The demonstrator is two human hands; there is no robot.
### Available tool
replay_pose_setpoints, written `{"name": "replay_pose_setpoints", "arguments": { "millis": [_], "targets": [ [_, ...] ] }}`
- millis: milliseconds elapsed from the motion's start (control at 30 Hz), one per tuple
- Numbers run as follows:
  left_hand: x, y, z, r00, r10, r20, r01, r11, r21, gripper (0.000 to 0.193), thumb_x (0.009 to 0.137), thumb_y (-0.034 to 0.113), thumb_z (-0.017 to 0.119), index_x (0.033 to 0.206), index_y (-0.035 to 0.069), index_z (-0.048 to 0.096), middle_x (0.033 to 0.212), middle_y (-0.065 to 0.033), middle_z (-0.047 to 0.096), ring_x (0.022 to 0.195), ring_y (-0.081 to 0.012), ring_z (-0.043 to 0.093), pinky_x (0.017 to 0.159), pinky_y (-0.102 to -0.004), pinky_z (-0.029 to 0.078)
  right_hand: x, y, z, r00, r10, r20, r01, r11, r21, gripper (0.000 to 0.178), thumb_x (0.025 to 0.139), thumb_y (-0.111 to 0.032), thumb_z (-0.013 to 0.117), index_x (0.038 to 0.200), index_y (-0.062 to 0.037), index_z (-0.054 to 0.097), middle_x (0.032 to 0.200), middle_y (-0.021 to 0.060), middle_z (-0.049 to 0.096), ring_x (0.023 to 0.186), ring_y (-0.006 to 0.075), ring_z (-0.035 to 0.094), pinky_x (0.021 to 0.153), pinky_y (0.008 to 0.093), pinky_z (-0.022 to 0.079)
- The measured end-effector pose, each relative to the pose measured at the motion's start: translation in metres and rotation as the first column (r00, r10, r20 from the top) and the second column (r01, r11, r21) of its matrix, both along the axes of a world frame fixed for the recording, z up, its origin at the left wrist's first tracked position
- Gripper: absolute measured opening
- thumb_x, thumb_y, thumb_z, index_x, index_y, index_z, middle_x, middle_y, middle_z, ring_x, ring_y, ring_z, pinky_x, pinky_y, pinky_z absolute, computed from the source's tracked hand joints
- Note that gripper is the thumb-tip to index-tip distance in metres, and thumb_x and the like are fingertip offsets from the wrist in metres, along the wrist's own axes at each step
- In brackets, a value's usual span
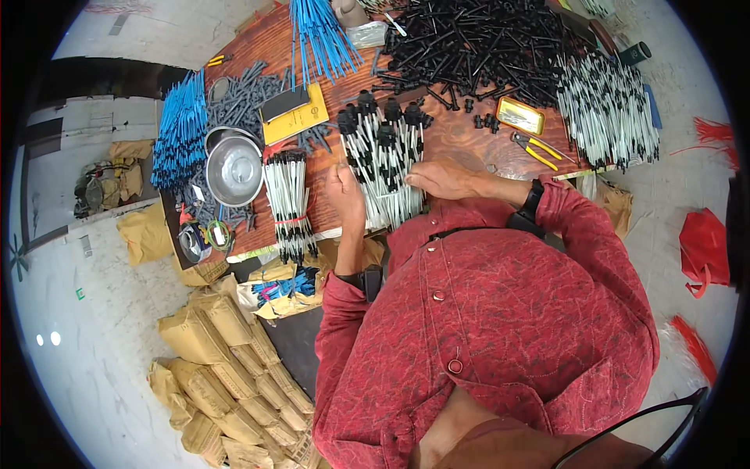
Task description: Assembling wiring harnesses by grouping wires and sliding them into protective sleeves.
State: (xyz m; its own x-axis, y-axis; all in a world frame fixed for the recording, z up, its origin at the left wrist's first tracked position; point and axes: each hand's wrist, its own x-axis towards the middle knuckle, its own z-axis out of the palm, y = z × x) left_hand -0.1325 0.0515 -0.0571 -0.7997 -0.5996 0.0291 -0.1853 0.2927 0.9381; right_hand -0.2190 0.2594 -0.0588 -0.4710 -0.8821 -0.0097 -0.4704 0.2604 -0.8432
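Nearest is the dark rim of my glasses (695, 400), then my red patterned shirt (500, 313), with its buttons down the front. Past it, my left hand (344, 194) is at the left side of a bundle of black-topped white rods (383, 160), fingers curled; whether they are clamped on it, I cannot tell. My right hand (447, 180) reaches in from the other side, its fingertips against the rods; how firmly they close, I cannot tell either. The bundle is between my hands, at the near edge of the wooden table (469, 147). Just left of it lies another white bundle (285, 191), tied with a red band, and beside that a metal bowl (248, 187). To the right lie yellow-handled pliers (543, 147), near a yellow-rimmed case (502, 120). Farther off spreads a heap of black parts (469, 47).
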Motion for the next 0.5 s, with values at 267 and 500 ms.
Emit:
{"name": "replay_pose_setpoints", "arguments": {
  "millis": [267,500],
  "targets": [
    [-0.030,-0.015,-0.011,0.979,0.202,-0.024,-0.202,0.979,-0.004,0.022,0.090,0.016,0.040,0.071,0.005,0.044,0.065,-0.0009,0.044,0.061,-0.0111,0.039,0.055,-0.0297,0.034,0.000,-0.025,0.009,0.983,-0.183,0.021,0.183,0.983,0.010,0.042,0.095,-0.038,0.043,0.081,0.0000,0.055,0.075,0.0226,0.058,0.071,0.0421,0.057,0.067,0.0510,0.042],
    [-0.090,-0.042,0.028,0.985,-0.021,0.171,0.139,0.686,-0.714,0.027,0.087,0.021,0.049,0.071,0.001,0.058,0.069,-0.0188,0.062,0.063,-0.0277,0.062,0.055,-0.0441,0.043,0.015,-0.086,-0.020,0.644,-0.259,0.720,0.274,0.957,0.099,0.037,0.097,-0.033,0.040,0.077,-0.0057,0.055,0.068,0.0018,0.051,0.064,0.0166,0.049,0.060,0.0366,0.041]
  ]
}}
